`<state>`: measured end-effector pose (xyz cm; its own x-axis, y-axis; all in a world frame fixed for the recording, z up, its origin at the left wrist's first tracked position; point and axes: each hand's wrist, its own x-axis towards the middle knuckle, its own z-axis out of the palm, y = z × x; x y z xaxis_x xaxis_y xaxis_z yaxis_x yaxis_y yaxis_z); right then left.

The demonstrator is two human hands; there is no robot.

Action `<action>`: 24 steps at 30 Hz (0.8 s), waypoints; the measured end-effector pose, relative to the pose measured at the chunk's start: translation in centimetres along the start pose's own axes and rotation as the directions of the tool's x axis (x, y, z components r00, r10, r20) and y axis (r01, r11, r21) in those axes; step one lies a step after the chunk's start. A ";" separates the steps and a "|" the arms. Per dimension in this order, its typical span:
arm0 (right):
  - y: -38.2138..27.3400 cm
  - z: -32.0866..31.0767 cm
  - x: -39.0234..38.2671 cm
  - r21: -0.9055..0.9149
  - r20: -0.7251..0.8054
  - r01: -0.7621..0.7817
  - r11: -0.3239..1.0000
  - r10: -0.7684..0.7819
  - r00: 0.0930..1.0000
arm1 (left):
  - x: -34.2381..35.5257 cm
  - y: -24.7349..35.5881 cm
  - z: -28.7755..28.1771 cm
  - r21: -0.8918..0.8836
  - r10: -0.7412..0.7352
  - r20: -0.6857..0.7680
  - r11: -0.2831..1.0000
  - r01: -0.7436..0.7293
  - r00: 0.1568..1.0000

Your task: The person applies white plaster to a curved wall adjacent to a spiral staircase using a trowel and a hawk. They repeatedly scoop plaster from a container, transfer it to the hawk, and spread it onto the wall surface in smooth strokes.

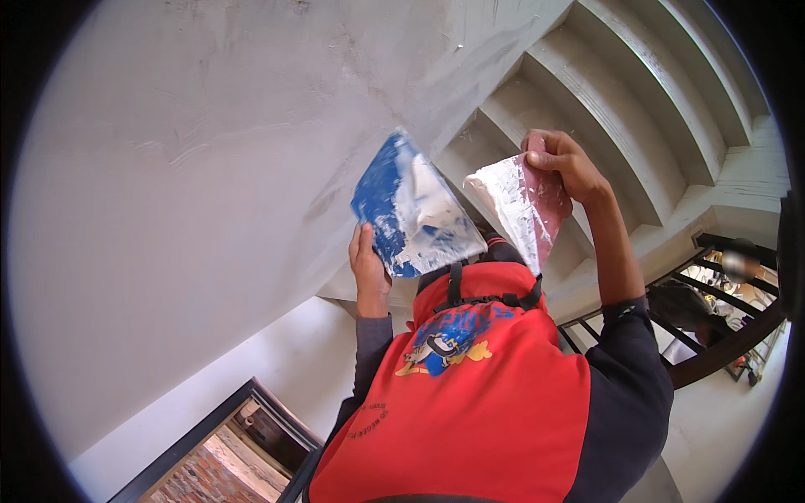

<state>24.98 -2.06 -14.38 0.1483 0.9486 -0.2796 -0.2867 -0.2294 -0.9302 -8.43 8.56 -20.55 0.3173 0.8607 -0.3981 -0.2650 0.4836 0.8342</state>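
My left hand [367, 267] grips the edge of a blue, flat, four-sided plastering board [383, 194], tilted in front of my chest. White putty is smeared over much of its face. In my right hand [568, 164], raised beside it, is a reddish-pink putty spreader [546, 204], with fingers and thumb closed on its upper part. A thick band of white putty [501, 191] coats the spreader's side towards the board. The two tools are close together, with a narrow gap at the top; whether their lower corners touch, I cannot tell.
A grey plastered wall [184, 193] with scuffs rises at the left. Concrete stairs [587, 109] curve up at the right. A dark railing [713, 360] stands lower right, with scattered things beyond it. A dark-framed opening [243, 394] at lower left shows brickwork.
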 end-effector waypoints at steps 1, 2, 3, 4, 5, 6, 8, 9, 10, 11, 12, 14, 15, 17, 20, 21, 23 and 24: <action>-0.1 0.7 0.7 -0.016 0.022 -0.061 0.998 0.061 0.998 | 0.2 0.6 0.8 0.009 -0.016 0.077 1.000 0.016 0.997; 0.0 1.7 1.2 -0.024 0.046 -0.083 0.996 0.084 0.995 | 0.3 0.6 0.6 0.020 -0.045 0.101 0.999 0.044 0.994; -0.1 2.6 1.8 -0.033 0.064 -0.100 0.994 0.102 0.993 | 0.6 0.6 0.6 0.033 -0.075 0.133 0.997 0.071 0.988; -0.1 3.3 2.2 -0.042 0.080 -0.117 0.992 0.120 0.990 | 0.7 0.5 0.8 0.047 -0.104 0.166 0.994 0.098 0.981; -0.6 3.2 2.7 -0.029 0.146 -0.146 0.989 0.149 0.978 | 0.7 0.8 2.2 0.041 -0.091 0.162 0.995 0.086 0.983; -0.9 2.8 2.9 -0.045 0.149 -0.135 0.990 0.140 0.979 | 0.6 1.0 3.3 0.036 -0.076 0.177 0.997 0.071 0.981; -0.9 2.4 2.9 -0.072 0.163 -0.113 0.991 0.124 0.979 | 0.4 1.5 4.3 0.031 -0.044 0.201 0.999 0.039 0.979; -1.0 1.9 2.8 -0.154 0.160 -0.100 0.983 0.125 0.979 | 0.5 1.8 4.2 0.048 -0.036 0.202 0.998 0.026 0.979; -1.0 1.4 2.7 -0.195 0.144 -0.098 0.976 0.128 0.981 | 0.6 1.7 4.0 0.058 -0.036 0.201 0.998 0.025 0.979; -1.1 1.0 2.7 -0.236 0.129 -0.097 0.967 0.130 0.983 | 0.9 1.6 3.7 0.067 -0.036 0.198 0.997 0.023 0.979; -1.2 0.6 2.6 -0.277 0.115 -0.096 0.956 0.132 0.984 | 1.0 1.5 3.6 0.076 -0.035 0.195 0.997 0.020 0.980; -1.6 -0.3 2.4 -0.313 0.106 -0.126 0.941 0.167 0.980 | 0.9 1.3 3.8 0.075 -0.034 0.150 0.997 0.023 0.988; -1.7 -0.7 2.2 -0.331 0.099 -0.141 0.933 0.183 0.978 | 0.7 1.2 4.0 0.073 -0.034 0.129 0.997 0.025 0.991; -1.9 -1.6 1.9 -0.374 0.062 -0.133 0.918 0.168 0.984 | 0.5 1.2 4.3 0.064 -0.039 0.132 0.997 0.030 0.990; -3.0 -2.9 1.0 -0.461 -0.005 -0.067 0.885 0.073 0.997 | -0.1 1.1 5.0 0.053 -0.048 0.056 0.998 0.045 0.997; -3.7 -3.2 0.6 -0.494 -0.025 -0.036 0.869 0.027 0.999 | -0.3 1.1 5.3 0.048 -0.051 0.015 0.998 0.050 0.999; -5.2 -2.8 -0.3 -0.467 -0.087 0.103 0.878 -0.162 0.983 | -0.9 1.9 5.8 0.032 -0.050 0.044 0.998 0.048 0.998; -5.9 -2.3 -0.8 -0.459 -0.120 0.172 0.871 -0.253 0.960 | -1.0 2.3 5.9 0.021 -0.050 0.061 0.999 0.049 0.997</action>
<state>28.71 -1.99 -9.25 0.3289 0.9424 -0.0615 0.2104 -0.1366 -0.9680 -3.97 7.87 -15.93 0.3848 0.8243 -0.4153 -0.2300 0.5214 0.8217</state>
